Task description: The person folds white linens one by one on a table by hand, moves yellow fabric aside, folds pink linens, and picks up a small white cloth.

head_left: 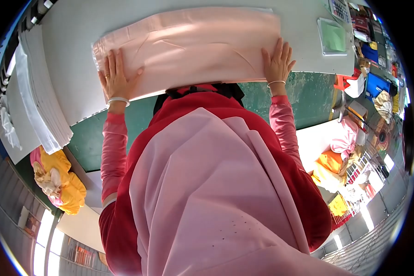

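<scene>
A long folded piece of shiny peach fabric (193,46) lies across the pale table (69,60), with a thin whitish layer showing along its far edge. My left hand (117,78) rests flat on its left end, fingers spread, a ring on one finger and a white bangle at the wrist. At the right end, my right hand (277,64) lies with fingers spread on the fabric's edge, a thin bangle at its wrist. Neither hand grips anything.
On the left is a stack of white sheets (41,92). A green pad (333,37) and a calculator (339,9) sit at the far right. Yellow cloth (64,179) is at the lower left; a fan (382,135) and a rack with cloths (363,177) stand right.
</scene>
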A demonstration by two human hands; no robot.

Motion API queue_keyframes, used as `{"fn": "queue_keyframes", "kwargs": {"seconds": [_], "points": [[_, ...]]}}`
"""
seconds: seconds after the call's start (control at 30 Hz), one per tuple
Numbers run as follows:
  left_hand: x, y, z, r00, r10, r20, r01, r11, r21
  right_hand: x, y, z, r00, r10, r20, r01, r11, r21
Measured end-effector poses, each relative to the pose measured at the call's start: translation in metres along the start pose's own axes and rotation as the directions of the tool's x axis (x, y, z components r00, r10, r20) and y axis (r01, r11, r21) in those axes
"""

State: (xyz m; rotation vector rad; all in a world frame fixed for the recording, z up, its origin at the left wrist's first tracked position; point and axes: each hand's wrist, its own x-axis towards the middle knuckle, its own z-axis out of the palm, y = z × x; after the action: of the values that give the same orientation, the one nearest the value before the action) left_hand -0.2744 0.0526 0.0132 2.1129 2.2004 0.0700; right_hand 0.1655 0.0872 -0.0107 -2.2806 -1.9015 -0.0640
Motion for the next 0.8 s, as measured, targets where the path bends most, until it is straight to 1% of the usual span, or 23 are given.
{"fn": "queue_keyframes", "kwargs": {"seconds": [0.03,0.07,0.13,0.17,0.23,0.27,0.3,0.33,0.37,0.4,0.47,0.5,0.57,0.6,0.67,0.7,0.73,0.77,0.8], "points": [[-0.001,-0.002,-0.004,0.999,-0.009,0.031,0.008,1.0,0.016,-0.001,0.002,0.002,0.999,0.005,-0.035,-0.003,0.999,0.051],[-0.002,-0.003,-0.007,0.998,-0.021,0.061,0.019,0.999,0.033,-0.004,0.005,0.002,0.995,0.067,-0.067,-0.065,0.997,0.044],[-0.013,-0.012,-0.007,0.998,-0.06,0.029,0.06,0.998,-0.008,-0.015,0.004,-0.007,0.973,0.189,-0.13,-0.186,0.982,0.036],[-0.019,-0.017,-0.007,0.997,-0.077,0.017,0.078,0.997,-0.028,-0.022,0.007,-0.01,0.967,0.247,-0.057,-0.237,0.962,0.137],[-0.034,-0.023,-0.009,0.985,-0.174,-0.016,0.174,0.985,-0.017,-0.041,0.024,-0.01,0.931,0.347,0.112,-0.364,0.878,0.31],[-0.04,-0.023,-0.01,0.976,-0.217,-0.027,0.217,0.976,-0.012,-0.052,0.033,-0.001,0.942,0.332,0.053,-0.333,0.9,0.282],[-0.044,-0.022,-0.01,0.959,-0.282,0.031,0.284,0.953,-0.109,-0.058,0.033,0.002,0.896,0.429,0.114,-0.429,0.771,0.471],[-0.046,-0.022,-0.011,0.936,-0.339,0.094,0.352,0.914,-0.201,-0.063,0.031,0.007,0.842,0.505,0.189,-0.498,0.595,0.631],[-0.047,-0.021,-0.011,0.907,-0.39,0.16,0.421,0.861,-0.285,-0.066,0.03,0.008,0.785,0.556,0.274,-0.534,0.382,0.754],[-0.046,-0.018,-0.013,0.915,-0.379,0.137,0.403,0.876,-0.266,-0.066,0.029,0.004,0.748,0.542,0.383,-0.589,0.278,0.759],[-0.042,-0.027,-0.004,0.948,-0.315,0.055,0.315,0.892,-0.324,-0.054,0.027,-0.007,0.672,0.464,0.577,-0.677,0.068,0.733],[-0.04,-0.032,-0.001,0.958,-0.286,0.012,0.272,0.897,-0.349,-0.047,0.028,-0.014,0.692,0.426,0.583,-0.675,0.093,0.732],[-0.031,-0.025,-0.004,0.964,-0.265,-0.019,0.238,0.895,-0.378,-0.035,0.036,-0.033,0.725,0.346,0.595,-0.667,0.14,0.731],[-0.025,-0.02,-0.005,0.966,-0.256,-0.038,0.221,0.893,-0.392,-0.025,0.041,-0.041,0.778,0.346,0.524,-0.613,0.233,0.755],[-0.018,-0.016,0.025,0.989,-0.097,-0.115,0.057,0.948,-0.312,0.005,0.047,-0.059,0.827,0.388,0.408,-0.527,0.278,0.803],[-0.01,-0.006,0.026,0.993,-0.061,-0.106,0.021,0.941,-0.338,0.021,0.054,-0.063,0.85,0.404,0.338,-0.472,0.3,0.829],[0.0,0.007,0.021,0.995,-0.024,-0.096,-0.013,0.931,-0.365,0.034,0.071,-0.058,0.863,0.4,0.307,-0.436,0.284,0.854],[0.002,0.026,0.013,0.999,-0.026,-0.029,0.01,0.887,-0.463,0.05,0.093,-0.047,0.876,0.395,0.277,-0.399,0.272,0.875],[0.006,0.049,-0.006,0.975,-0.147,0.164,0.214,0.81,-0.545,0.066,0.116,-0.033,0.868,0.428,0.251,-0.444,0.447,0.776]]}}
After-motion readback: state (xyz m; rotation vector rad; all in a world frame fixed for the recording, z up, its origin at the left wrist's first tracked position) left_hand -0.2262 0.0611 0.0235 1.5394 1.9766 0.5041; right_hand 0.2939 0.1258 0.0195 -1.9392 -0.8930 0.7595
